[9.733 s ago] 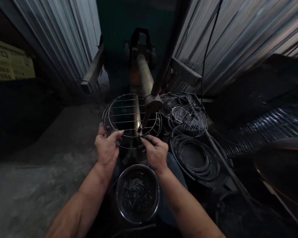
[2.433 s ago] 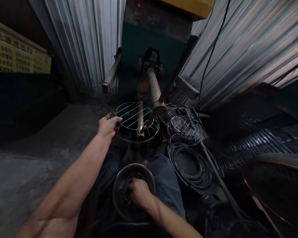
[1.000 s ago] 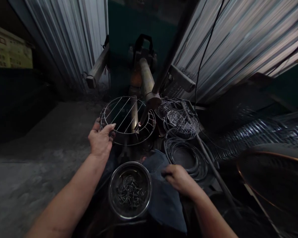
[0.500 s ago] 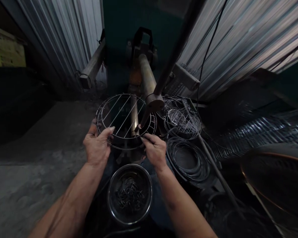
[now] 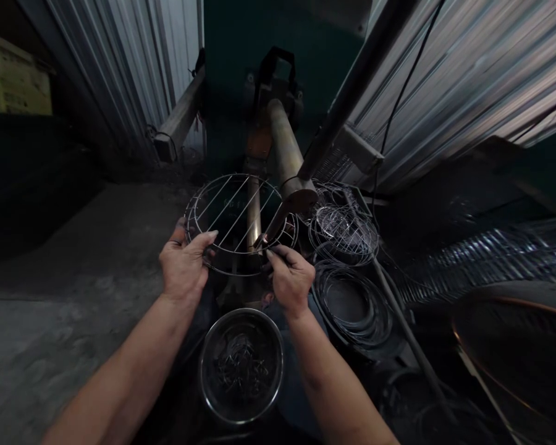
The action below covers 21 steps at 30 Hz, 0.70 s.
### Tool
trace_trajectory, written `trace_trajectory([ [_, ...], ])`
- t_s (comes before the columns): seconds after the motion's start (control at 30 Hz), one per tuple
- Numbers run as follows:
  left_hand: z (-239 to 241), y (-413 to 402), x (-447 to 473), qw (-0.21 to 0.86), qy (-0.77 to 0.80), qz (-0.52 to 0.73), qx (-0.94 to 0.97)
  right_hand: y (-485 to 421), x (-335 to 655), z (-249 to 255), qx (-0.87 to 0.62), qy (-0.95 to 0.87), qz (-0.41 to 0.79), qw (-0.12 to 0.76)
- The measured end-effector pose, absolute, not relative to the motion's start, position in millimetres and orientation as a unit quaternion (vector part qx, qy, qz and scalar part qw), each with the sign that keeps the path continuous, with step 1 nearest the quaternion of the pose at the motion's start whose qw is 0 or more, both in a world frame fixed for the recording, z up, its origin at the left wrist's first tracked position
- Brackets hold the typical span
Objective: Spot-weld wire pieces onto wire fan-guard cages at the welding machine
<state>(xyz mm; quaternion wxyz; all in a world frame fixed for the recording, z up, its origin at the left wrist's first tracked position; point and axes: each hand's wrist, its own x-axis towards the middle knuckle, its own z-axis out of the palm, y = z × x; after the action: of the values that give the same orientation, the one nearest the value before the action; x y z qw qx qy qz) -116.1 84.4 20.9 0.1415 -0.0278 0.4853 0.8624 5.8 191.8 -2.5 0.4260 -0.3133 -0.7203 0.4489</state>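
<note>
A round wire basket frame point(image 5: 234, 213) with straight cross wires sits over the lower arm of a spot welding machine point(image 5: 278, 133). My left hand point(image 5: 184, 267) grips the frame's near left rim, fingers curled over the wire. My right hand point(image 5: 290, 275) is closed in a pinch at the frame's near right rim, just below the upper electrode tip point(image 5: 265, 238); what it pinches is too small to make out. A steel bowl point(image 5: 241, 364) of small bent wire pieces rests on my lap below both hands.
Finished wire baskets point(image 5: 343, 225) and a coil of wire rings point(image 5: 354, 303) lie to the right of the welder. A slanted metal bar point(image 5: 352, 86) crosses above. Corrugated metal walls point(image 5: 449, 80) stand behind, bare concrete floor point(image 5: 50, 296) at the left.
My right hand left the bowl, passed over my lap and came up to the frame's near right rim by the electrode. My left hand stayed on the frame, which turned slightly.
</note>
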Motion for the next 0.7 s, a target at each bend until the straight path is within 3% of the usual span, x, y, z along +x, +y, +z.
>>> trace_trajectory([
  [0.33, 18.8, 91.3, -130.0, 0.146, 0.504, 0.849, -0.057, 196.0, -8.4, 11.7, -0.330, -0.701, 0.493, 0.396],
  [0.53, 15.3, 93.1, -132.4, 0.152, 0.499, 0.849, -0.081, 197.4, 4.3, 24.9, -0.302, -0.710, 0.545, 0.329],
  [0.7, 15.1, 93.5, -134.0, 0.152, 0.499, 0.849, -0.081, 200.6, 17.7, 24.4, -0.288, -0.793, 0.442, 0.303],
])
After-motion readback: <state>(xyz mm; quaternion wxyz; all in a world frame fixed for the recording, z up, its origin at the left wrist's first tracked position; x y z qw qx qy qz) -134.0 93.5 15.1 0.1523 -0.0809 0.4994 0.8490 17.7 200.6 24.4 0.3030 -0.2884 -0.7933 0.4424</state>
